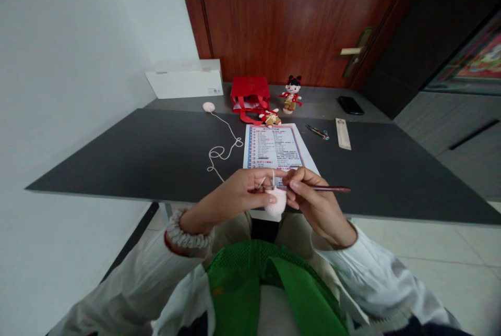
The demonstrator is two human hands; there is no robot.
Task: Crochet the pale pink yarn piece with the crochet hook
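Between thumb and fingers, my left hand (238, 190) grips a small pale pink crochet piece (277, 203), rounded like a cup. A strand of pale yarn (221, 152) runs over the raised left forefinger and trails back across the table to a small yarn ball (209, 107). My right hand (313, 198) is closed around a crochet hook (332, 189) with a dark reddish handle pointing right. The hook's tip lies at the top edge of the crochet piece, where the exact stitch is too small to make out.
A printed pattern sheet (274, 148) lies on the dark table (180, 153) behind my hands. Farther back are a red gift bag (250, 91), a crocheted doll (291, 97), a white box (188, 80), small scissors (318, 131), a pale strip packet (343, 134) and a black phone (350, 105).
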